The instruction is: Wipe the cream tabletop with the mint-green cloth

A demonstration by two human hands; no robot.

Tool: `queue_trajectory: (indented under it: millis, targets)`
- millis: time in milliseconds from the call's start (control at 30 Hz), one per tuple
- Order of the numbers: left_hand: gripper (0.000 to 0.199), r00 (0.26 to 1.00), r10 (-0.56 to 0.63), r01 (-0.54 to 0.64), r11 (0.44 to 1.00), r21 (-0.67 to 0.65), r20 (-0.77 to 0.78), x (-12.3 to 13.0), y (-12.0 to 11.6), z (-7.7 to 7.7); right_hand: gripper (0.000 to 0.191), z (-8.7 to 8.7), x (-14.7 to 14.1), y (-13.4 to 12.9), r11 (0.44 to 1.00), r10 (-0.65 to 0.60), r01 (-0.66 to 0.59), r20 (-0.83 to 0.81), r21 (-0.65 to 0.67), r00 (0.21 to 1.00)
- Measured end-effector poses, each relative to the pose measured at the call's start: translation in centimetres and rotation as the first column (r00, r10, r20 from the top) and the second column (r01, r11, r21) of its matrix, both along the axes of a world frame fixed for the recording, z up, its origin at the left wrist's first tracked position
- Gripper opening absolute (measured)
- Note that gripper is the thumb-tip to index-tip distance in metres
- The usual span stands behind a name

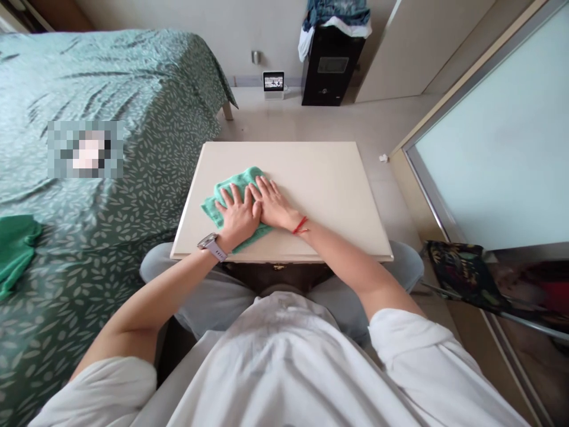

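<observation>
A green cloth (226,182), folded in layers, lies on the left part of a cream tabletop (320,184). My left hand (240,216) rests flat on it with the fingers spread, and a watch (213,244) is on that wrist. Beside it, touching near the thumbs, my right hand (273,204) also presses flat on the cloth, its fingers stretched forward. A red thread (300,225) circles the right wrist. Both palms hide the middle of the cloth, and one edge sticks out toward me below the hands.
To the left stands a bed with a leaf-patterned green sheet (146,118), holding another green cloth (18,246). Beyond the table are a small screen (273,83) and a black cabinet (333,71) topped with clothes. A sliding glass door (498,136) and hanging clothes (462,270) are on the right.
</observation>
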State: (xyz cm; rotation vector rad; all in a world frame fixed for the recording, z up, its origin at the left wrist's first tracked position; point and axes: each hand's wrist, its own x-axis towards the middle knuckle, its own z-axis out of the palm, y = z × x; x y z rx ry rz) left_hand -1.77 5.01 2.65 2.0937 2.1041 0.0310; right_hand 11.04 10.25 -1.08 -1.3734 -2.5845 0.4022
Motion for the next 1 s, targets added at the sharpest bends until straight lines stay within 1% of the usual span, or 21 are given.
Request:
queue_trajectory:
  millis: [100, 167, 233, 300, 400, 467, 533, 600, 633, 700, 767, 800, 867, 933, 1000]
  targets:
    - [0.072, 0.991, -0.134, 0.134, 0.991, -0.001, 0.022, 4.2, 0.9, -0.4, 0.072, -0.1, 5.2, -0.8, 0.992, -0.125, 0.125, 0.029, -0.004, 0.992]
    - [0.072, 0.974, -0.223, 0.223, 0.975, -0.005, 0.046, 7.2, 1.6, -0.4, 0.072, 0.1, 8.5, -1.5, 0.974, -0.223, 0.224, 0.063, -0.013, 0.973]
    - [0.072, 0.948, -0.309, 0.310, 0.951, -0.007, 0.072, 10.1, 2.3, -0.4, 0.073, 0.4, 11.5, -2.1, 0.943, -0.327, 0.331, 0.115, -0.022, 0.938]
    - [0.072, 0.912, -0.398, 0.401, 0.916, -0.006, 0.101, 13.0, 3.1, -0.5, 0.073, 0.6, 14.1, -2.8, 0.899, -0.430, 0.439, 0.180, -0.013, 0.885]
    - [0.072, 0.826, -0.545, 0.548, 0.836, 0.017, 0.143, 16.5, 4.3, -0.9, 0.073, 0.8, 16.9, -4.1, 0.804, -0.584, 0.594, 0.236, 0.034, 0.777]
    - [0.072, 0.754, -0.638, 0.642, 0.766, 0.030, 0.156, 18.2, 5.0, -1.3, 0.072, 0.6, 18.0, -5.3, 0.711, -0.692, 0.701, 0.230, 0.056, 0.684]
    - [0.071, 0.677, -0.717, 0.723, 0.690, 0.033, 0.164, 19.3, 5.3, -1.7, 0.071, 0.2, 18.4, -6.7, 0.607, -0.785, 0.793, 0.198, 0.059, 0.587]
    - [0.070, 0.606, -0.777, 0.784, 0.619, 0.032, 0.169, 19.8, 5.3, -1.8, 0.071, -0.1, 18.2, -8.1, 0.518, -0.848, 0.854, 0.153, 0.047, 0.507]
    - [0.070, 0.577, -0.799, 0.807, 0.589, 0.033, 0.171, 19.8, 5.2, -1.8, 0.072, -0.3, 18.0, -8.7, 0.486, -0.869, 0.873, 0.124, 0.041, 0.478]
    - [0.069, 0.534, -0.829, 0.838, 0.545, 0.029, 0.170, 19.6, 4.9, -1.8, 0.074, -0.4, 17.3, -9.6, 0.443, -0.895, 0.896, 0.078, 0.039, 0.439]
    - [0.068, 0.517, -0.839, 0.849, 0.527, 0.022, 0.169, 18.9, 4.6, -1.7, 0.073, -0.3, 16.4, -10.1, 0.424, -0.905, 0.904, 0.076, 0.062, 0.419]
    - [0.067, 0.516, -0.840, 0.850, 0.526, 0.019, 0.169, 18.5, 4.5, -1.6, 0.073, -0.2, 15.9, -10.2, 0.424, -0.904, 0.902, 0.093, 0.078, 0.417]
    - [0.067, 0.530, -0.831, 0.841, 0.540, 0.015, 0.171, 17.3, 4.4, -1.5, 0.072, 0.1, 14.7, -10.1, 0.446, -0.892, 0.889, 0.131, 0.105, 0.432]
    - [0.067, 0.558, -0.813, 0.824, 0.567, 0.007, 0.170, 15.5, 4.3, -1.3, 0.072, 0.3, 13.2, -9.7, 0.484, -0.872, 0.868, 0.144, 0.116, 0.467]
    - [0.067, 0.596, -0.786, 0.798, 0.603, -0.011, 0.167, 13.2, 4.2, -1.1, 0.072, 0.3, 11.3, -9.1, 0.533, -0.844, 0.839, 0.127, 0.109, 0.520]
